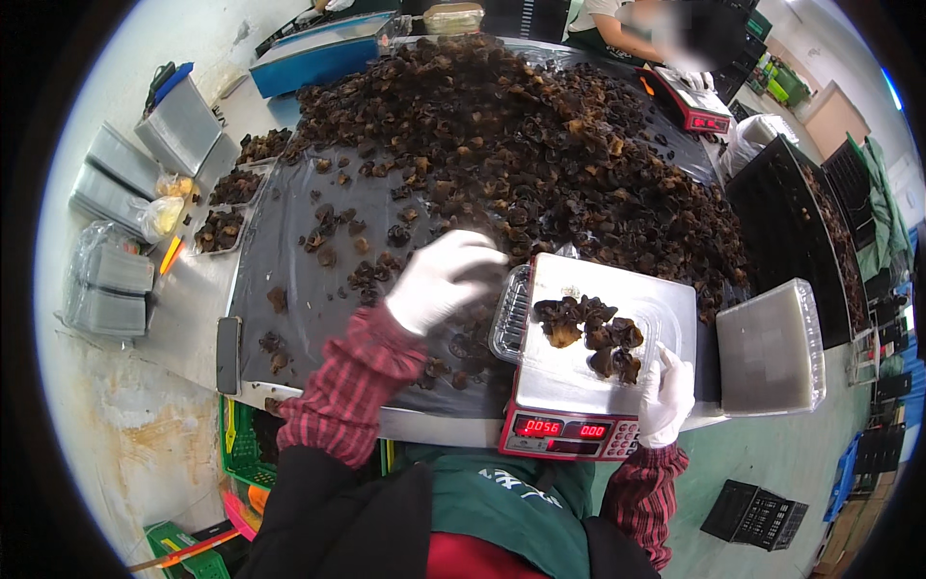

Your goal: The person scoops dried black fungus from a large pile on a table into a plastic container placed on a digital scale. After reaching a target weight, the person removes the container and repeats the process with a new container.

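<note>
Dark wood ear mushrooms (pixel 600 336) lie in a clear plastic tray (pixel 666 323) on the steel plate of a red-based digital scale (pixel 550 394). My right hand (pixel 667 400), in a white glove, is closed at the tray's right edge. To the left of the scale, my white-gloved left hand (pixel 439 282) hovers over the mushroom-strewn black sheet (pixel 280 222). Its fingers are apart from the thumb, and I see nothing between them. A clear ribbed plastic piece (pixel 510 314) sticks out past the scale's left edge; whether it joins the tray I cannot tell.
A big heap of mushrooms (pixel 540 135) covers the table's far half. Stacked clear trays (pixel 772 347) stand right of the scale. Filled trays (pixel 220 227) and a phone (pixel 229 355) lie at left. Across the table, a person (pixel 617 34) is beside another scale (pixel 690 101).
</note>
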Available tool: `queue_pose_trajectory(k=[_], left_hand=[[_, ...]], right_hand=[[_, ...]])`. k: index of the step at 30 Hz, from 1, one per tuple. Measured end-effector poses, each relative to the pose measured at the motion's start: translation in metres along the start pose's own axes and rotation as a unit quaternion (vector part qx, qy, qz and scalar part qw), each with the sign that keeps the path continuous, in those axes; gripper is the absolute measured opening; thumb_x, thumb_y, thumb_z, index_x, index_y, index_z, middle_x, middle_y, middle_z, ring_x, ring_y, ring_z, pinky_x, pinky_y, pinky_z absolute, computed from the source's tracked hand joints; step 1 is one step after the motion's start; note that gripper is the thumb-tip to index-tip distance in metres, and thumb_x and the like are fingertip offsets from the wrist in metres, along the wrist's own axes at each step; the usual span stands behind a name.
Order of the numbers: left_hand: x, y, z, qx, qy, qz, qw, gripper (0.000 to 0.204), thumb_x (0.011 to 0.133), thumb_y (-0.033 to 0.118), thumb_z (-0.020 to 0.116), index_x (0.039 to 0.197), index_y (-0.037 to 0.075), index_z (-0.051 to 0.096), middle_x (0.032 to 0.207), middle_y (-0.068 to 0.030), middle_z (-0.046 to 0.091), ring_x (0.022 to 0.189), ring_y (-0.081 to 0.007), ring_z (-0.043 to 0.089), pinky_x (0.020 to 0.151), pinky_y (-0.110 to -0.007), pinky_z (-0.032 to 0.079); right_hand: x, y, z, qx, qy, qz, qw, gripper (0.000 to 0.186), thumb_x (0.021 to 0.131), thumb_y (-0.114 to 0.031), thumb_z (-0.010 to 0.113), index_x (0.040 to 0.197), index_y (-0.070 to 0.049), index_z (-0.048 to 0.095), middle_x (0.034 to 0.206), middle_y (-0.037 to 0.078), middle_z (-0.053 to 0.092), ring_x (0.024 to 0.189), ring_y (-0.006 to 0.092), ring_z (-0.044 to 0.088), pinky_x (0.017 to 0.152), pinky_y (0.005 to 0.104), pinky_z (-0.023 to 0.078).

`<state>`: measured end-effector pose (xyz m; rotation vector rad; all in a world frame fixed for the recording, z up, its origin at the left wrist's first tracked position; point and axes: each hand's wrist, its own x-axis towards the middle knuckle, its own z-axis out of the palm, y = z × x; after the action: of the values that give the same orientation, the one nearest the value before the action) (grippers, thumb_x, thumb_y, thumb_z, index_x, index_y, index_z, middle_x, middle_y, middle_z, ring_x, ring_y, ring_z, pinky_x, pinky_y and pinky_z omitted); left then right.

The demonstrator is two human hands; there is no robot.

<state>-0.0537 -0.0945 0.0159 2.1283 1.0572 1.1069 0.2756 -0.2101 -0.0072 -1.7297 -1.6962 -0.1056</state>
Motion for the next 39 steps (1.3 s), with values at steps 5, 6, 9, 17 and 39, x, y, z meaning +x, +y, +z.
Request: queue_pose_trajectory(k=[5,6,9,17,39], left_hand=[[0.01,0.035,0.084,0.099,-0.174,0.054,0.978,0.063,0.067,0.014,0.074,0.127,0.017,0.057,0.127,-0.0118,0.051,0.118,-0.0311,0.048,0.101,-0.04,0.043],[0.015,0.047,0.088,0.103,-0.216,0.052,0.97,0.069,0.066,0.016,0.075,0.132,0.018,0.054,0.131,-0.0122,0.049,0.12,-0.032,0.046,0.102,-0.041,0.041],[0.008,0.041,0.08,0.003,-0.139,0.087,0.986,0.065,0.067,0.014,0.075,0.13,0.015,0.056,0.131,-0.0129,0.051,0.121,-0.0319,0.048,0.102,-0.041,0.042],[-0.048,-0.093,0.038,0.263,-0.072,-0.075,0.959,0.021,0.074,0.004,0.064,0.095,0.008,0.067,0.095,-0.0086,0.062,0.094,-0.0285,0.06,0.083,-0.037,0.05],[-0.17,-0.04,-0.064,0.254,-0.01,-0.296,0.921,0.061,0.076,0.03,0.07,0.133,0.019,0.054,0.134,-0.0188,0.049,0.123,-0.0351,0.046,0.105,-0.041,0.038]], right_hand=[[0.009,-0.019,0.015,-0.003,-0.013,-0.093,0.996,0.031,0.086,-0.009,0.064,0.116,-0.004,0.061,0.079,0.011,0.056,0.065,0.0239,0.054,0.062,0.0351,0.046],[0.007,-0.02,0.019,0.015,-0.03,-0.079,0.996,0.034,0.084,-0.008,0.064,0.118,-0.005,0.06,0.081,0.011,0.057,0.066,0.0243,0.055,0.062,0.036,0.047],[0.001,-0.018,0.034,-0.007,-0.047,-0.107,0.993,0.036,0.084,-0.008,0.065,0.119,-0.004,0.06,0.083,0.012,0.057,0.064,0.0242,0.055,0.062,0.0359,0.047],[-0.008,-0.018,0.034,0.063,-0.062,-0.053,0.995,0.035,0.084,-0.005,0.064,0.119,0.0,0.058,0.114,0.023,0.06,0.103,0.0383,0.061,0.089,0.0429,0.049],[-0.001,-0.003,0.008,0.039,0.021,-0.029,0.999,0.023,0.091,-0.007,0.058,0.113,-0.002,0.063,0.085,0.013,0.059,0.07,0.0237,0.059,0.064,0.0333,0.047]])
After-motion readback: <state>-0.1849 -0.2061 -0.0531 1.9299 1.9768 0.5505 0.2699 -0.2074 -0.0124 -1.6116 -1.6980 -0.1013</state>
